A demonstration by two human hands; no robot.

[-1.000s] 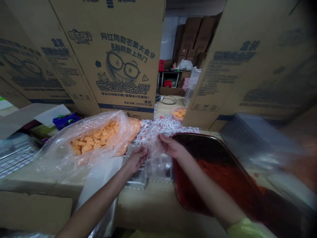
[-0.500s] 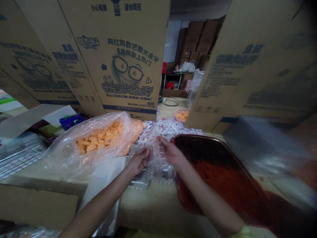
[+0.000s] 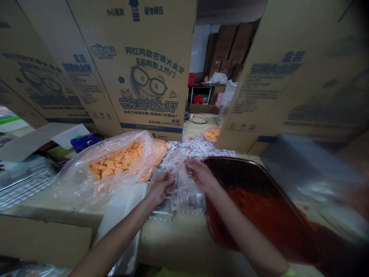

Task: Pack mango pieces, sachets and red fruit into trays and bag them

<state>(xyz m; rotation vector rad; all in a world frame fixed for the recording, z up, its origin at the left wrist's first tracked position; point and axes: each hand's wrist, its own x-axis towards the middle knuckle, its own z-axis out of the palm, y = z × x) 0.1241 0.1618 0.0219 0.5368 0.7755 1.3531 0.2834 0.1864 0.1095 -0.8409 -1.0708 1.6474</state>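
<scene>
My left hand and my right hand pinch the top edge of a thin clear plastic bag, which hangs between them. Something inside it looks like clear plastic, but the detail is hard to make out. Below my left hand lies a ridged clear plastic tray. To the left, a large clear bag holds orange puffed snack pieces. Small red-and-white sachets lie in a heap just past my hands.
A metal tray of red powder sits right of my right arm. A pink bowl of orange pieces stands beyond the sachets. Tall printed cardboard cartons rise on both sides, with a stacked storage area behind.
My hands have stayed close together on the clear bag, which now hangs lower and straighter. The view has shifted slightly, and my yellow-green sleeve has mostly left the frame.
</scene>
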